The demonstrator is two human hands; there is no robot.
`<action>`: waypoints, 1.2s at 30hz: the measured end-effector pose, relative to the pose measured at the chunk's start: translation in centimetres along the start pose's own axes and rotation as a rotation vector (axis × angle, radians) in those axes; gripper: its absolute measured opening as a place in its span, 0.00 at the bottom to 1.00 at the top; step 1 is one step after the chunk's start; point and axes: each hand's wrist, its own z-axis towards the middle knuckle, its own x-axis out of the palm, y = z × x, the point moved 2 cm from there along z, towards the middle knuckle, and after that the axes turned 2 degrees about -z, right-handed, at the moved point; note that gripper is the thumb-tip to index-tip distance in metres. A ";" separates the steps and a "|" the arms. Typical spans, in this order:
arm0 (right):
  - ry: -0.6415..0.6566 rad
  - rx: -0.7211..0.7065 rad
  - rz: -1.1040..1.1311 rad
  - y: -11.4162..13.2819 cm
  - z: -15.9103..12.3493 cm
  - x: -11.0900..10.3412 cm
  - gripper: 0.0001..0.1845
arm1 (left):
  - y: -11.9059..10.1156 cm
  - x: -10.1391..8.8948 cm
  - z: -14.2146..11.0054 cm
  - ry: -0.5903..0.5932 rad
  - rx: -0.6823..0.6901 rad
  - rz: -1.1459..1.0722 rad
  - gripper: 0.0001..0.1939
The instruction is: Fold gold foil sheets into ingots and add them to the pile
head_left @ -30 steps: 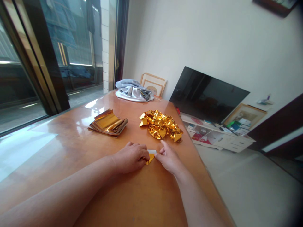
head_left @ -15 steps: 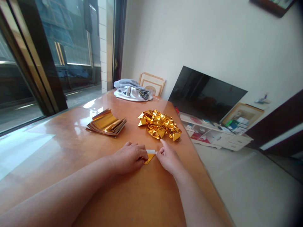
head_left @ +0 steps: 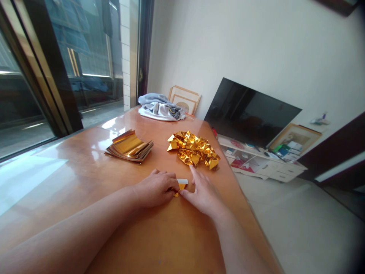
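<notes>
A small sheet of gold foil paper (head_left: 182,187), partly folded with a white strip along its far edge, lies on the wooden table (head_left: 137,236). My left hand (head_left: 158,187) is closed on its left side and hides that part. My right hand (head_left: 203,192) has its fingers apart, with the thumb tip at the paper's near right edge and the index finger stretched forward. Beyond the right hand is a pile of folded gold foil pieces (head_left: 195,149). To the left, past my left hand, sits a stack of flat gold foil sheets (head_left: 129,146).
A grey-white cloth bundle (head_left: 161,107) rests at the table's far end, before leaning picture frames (head_left: 185,99). Right of the table stand a large television (head_left: 251,112) and a low white cabinet (head_left: 262,161). A glass sliding door (head_left: 25,87) runs along the left.
My right hand has opened from its pinch at the paper's right corner, and its thumb has moved left and nearer to the paper's near edge. My left hand stays on the paper.
</notes>
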 end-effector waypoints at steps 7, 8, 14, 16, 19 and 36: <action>0.035 -0.019 -0.032 0.7 -0.3 -0.4 0.57 | 0.1 0.2 0.0 -0.001 0.007 0.005 0.07; 0.036 -0.028 -0.033 0.6 -0.4 -0.4 0.58 | 0.1 0.2 0.0 0.001 0.009 0.004 0.07; -0.007 -0.019 0.036 -0.4 0.1 0.1 0.39 | -0.1 -0.1 0.0 -0.006 0.017 0.028 0.09; -0.059 -0.027 0.065 -0.5 0.5 0.5 0.28 | -0.2 0.0 0.0 -0.019 0.012 0.041 0.09; -0.098 -0.093 0.077 -0.4 1.0 1.0 0.23 | -0.2 0.2 0.1 -0.051 -0.002 0.044 0.09; -0.096 -0.163 0.083 0.0 1.5 1.0 0.27 | 0.8 0.8 0.4 -0.179 -0.330 0.072 0.20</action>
